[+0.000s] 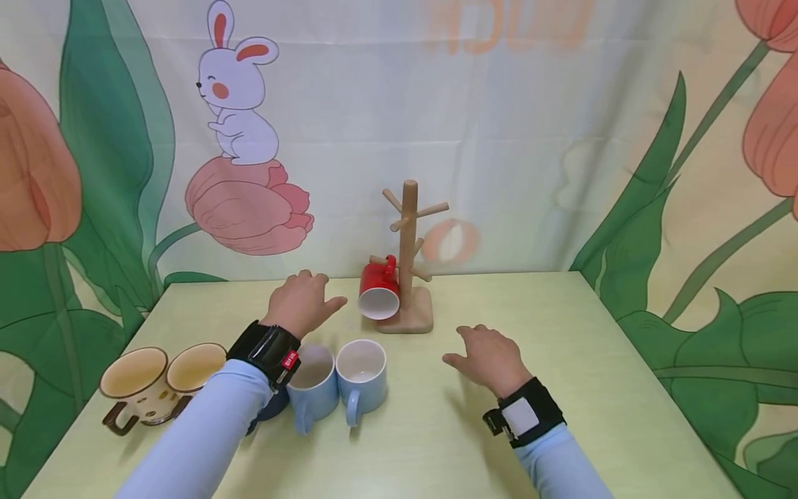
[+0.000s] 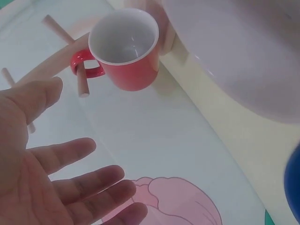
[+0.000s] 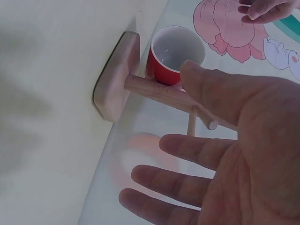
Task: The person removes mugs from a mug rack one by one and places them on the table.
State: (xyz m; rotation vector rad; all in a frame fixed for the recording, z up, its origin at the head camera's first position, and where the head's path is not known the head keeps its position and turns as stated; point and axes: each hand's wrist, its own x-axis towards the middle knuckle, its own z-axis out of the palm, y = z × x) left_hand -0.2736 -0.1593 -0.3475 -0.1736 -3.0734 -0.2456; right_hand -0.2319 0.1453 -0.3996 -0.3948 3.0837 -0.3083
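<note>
Both hands free, fingers spread, holding nothing; red mug hung on rack.

Left hand (image 1: 303,300) hovers just left of the red mug (image 1: 379,290), which hangs from a low peg of the wooden mug tree (image 1: 408,260) at far centre. Right hand (image 1: 488,357) hovers nearer, right of it. Two light blue mugs (image 1: 339,379) and two cream mugs (image 1: 161,380) stand near left. Risk: a careless sweep could knock the mug off its peg or tip the tree.

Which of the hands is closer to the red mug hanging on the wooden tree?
Left. The left hand hovers open just beside the red mug; the right hand sits farther off, past the stand's base.
</note>
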